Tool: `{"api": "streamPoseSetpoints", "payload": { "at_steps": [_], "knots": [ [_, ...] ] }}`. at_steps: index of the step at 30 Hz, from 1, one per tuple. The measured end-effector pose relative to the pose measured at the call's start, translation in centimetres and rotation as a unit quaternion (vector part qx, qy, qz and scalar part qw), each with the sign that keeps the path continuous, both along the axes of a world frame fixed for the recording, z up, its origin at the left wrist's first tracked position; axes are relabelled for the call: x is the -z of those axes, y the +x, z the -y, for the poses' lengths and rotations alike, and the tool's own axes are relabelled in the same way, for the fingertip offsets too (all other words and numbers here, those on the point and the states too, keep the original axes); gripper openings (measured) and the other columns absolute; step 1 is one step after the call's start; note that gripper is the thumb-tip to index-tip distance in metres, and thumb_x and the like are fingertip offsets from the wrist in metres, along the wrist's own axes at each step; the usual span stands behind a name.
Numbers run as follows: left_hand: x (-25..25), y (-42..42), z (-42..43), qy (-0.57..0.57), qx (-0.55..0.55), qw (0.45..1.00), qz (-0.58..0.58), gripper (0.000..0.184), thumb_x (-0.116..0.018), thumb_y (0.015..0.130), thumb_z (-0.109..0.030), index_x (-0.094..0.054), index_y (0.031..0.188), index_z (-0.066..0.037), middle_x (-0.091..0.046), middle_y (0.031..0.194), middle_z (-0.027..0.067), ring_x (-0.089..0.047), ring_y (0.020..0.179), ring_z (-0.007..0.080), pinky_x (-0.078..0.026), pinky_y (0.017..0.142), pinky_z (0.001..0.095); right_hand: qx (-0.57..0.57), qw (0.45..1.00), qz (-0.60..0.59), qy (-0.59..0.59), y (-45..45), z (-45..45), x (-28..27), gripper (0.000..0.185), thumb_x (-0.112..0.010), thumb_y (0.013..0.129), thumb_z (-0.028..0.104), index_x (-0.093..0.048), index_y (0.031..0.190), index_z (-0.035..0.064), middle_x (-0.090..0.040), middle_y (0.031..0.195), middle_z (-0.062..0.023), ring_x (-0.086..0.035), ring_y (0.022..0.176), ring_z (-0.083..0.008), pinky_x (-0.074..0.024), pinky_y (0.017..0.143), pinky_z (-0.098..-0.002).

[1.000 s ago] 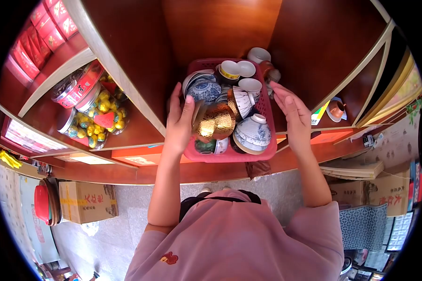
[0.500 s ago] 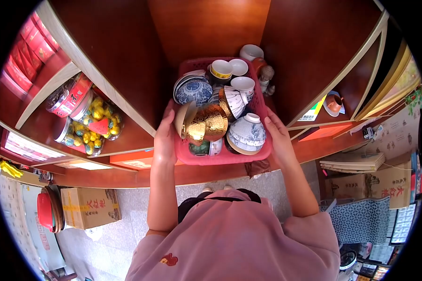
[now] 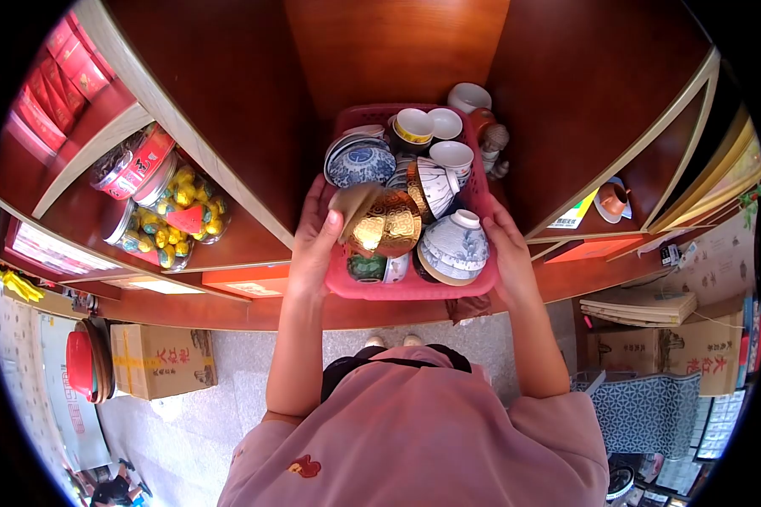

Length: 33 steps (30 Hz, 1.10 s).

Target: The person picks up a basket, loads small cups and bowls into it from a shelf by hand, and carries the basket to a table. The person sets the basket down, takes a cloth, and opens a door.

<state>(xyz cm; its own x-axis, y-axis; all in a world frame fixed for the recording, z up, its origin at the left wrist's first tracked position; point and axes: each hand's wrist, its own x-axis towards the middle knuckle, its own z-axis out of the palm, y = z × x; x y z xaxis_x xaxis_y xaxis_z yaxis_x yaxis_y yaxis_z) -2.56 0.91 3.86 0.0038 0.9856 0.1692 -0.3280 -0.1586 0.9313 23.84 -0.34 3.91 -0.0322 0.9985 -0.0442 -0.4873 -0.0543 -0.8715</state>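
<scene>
A pink plastic basket (image 3: 355, 289) full of small bowls and cups sits in the wooden shelf bay. My left hand (image 3: 314, 241) grips its left side, the thumb over the rim beside a tilted brown cup (image 3: 353, 205). On the opposite side, my right hand (image 3: 507, 245) is closed round the rim next to an upturned patterned bowl (image 3: 455, 247). Between them lies a shiny gold cup (image 3: 389, 226). Farther back are a blue-and-white bowl (image 3: 359, 166) and a white cup with a yellow band (image 3: 414, 127). A green cup (image 3: 366, 269) shows near the front.
Behind the basket's right corner stand a white bowl (image 3: 469, 97) and a small figurine (image 3: 495, 142). Jars of yellow-wrapped sweets (image 3: 177, 224) fill a left compartment. A brown cup on a saucer (image 3: 613, 199) sits at right. A cardboard box (image 3: 165, 362) stands on the floor.
The basket and both hands appear slightly farther right, along with the shelf as the view shifts. My left thumb has come farther over the rim, toward the brown cup.
</scene>
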Motion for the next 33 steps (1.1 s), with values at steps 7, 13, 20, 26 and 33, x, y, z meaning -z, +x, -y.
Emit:
{"api": "streamPoseSetpoints", "payload": {
  "at_steps": [7, 13, 20, 26, 33],
  "knots": [
    [-0.8, 0.4, -0.5, -0.099, 0.074, 0.967, 0.222, 0.063, -0.044, 0.099, -0.048, -0.039, 0.138, 0.002, -0.053, 0.132, 0.0151, -0.052, 0.12, 0.0248, -0.042, 0.103, 0.0381, -0.011, 0.998, -0.032, -0.06, -0.3, -1.1, -1.5, 0.046, -0.05, 0.095, 0.009, -0.041, 0.139, -0.0001, -0.057, 0.127, -0.0105, -0.056, 0.115, -0.016, -0.0446, 0.098, -0.0294],
    [-0.5, 0.2, -1.6, -0.131, 0.07, 0.957, 0.248, 0.05, -0.047, 0.099, -0.042, -0.051, 0.125, 0.001, -0.061, 0.119, 0.0143, -0.06, 0.108, 0.0248, -0.048, 0.096, 0.0379, 0.011, 0.997, -0.039, -0.06, -0.6, -3.4, -0.1, 0.048, -0.053, 0.093, 0.01, -0.043, 0.139, 0.0011, -0.059, 0.124, -0.0102, -0.058, 0.112, -0.0165, -0.0453, 0.096, -0.0294],
    [-0.9, 1.0, -1.3, -0.154, 0.049, 0.946, 0.282, 0.048, -0.051, 0.097, -0.043, -0.051, 0.124, -0.003, -0.061, 0.116, 0.0114, -0.06, 0.107, 0.0249, -0.048, 0.096, 0.0383, -0.023, 0.999, -0.037, -0.014, -0.5, -4.2, 0.4, 0.056, -0.047, 0.086, 0.0, -0.04, 0.142, 0.0006, -0.056, 0.131, -0.0107, -0.055, 0.117, -0.0177, -0.0421, 0.101, -0.0299],
    [-2.0, 2.1, 0.8, -0.155, 0.003, 0.957, 0.246, 0.047, -0.052, 0.097, -0.044, -0.052, 0.122, -0.005, -0.061, 0.113, 0.0099, -0.06, 0.105, 0.0232, -0.049, 0.094, 0.0372, -0.038, 0.999, -0.035, -0.01, 0.1, -3.2, 0.1, 0.066, -0.046, 0.079, -0.004, -0.037, 0.144, 0.0007, -0.052, 0.137, -0.0108, -0.051, 0.123, -0.0187, -0.0381, 0.105, -0.0303],
    [-3.2, 3.1, 4.3, -0.14, -0.028, 0.956, 0.256, 0.044, -0.044, 0.101, -0.041, -0.051, 0.123, -0.005, -0.06, 0.116, 0.0092, -0.058, 0.108, 0.0218, -0.046, 0.097, 0.037, -0.033, 0.999, -0.027, 0.011, 0.4, -0.4, -1.0, 0.065, -0.048, 0.08, 0.001, -0.038, 0.144, -0.0001, -0.049, 0.14, -0.0136, -0.051, 0.125, -0.0209, -0.0388, 0.106, -0.0313]
  ]
}}
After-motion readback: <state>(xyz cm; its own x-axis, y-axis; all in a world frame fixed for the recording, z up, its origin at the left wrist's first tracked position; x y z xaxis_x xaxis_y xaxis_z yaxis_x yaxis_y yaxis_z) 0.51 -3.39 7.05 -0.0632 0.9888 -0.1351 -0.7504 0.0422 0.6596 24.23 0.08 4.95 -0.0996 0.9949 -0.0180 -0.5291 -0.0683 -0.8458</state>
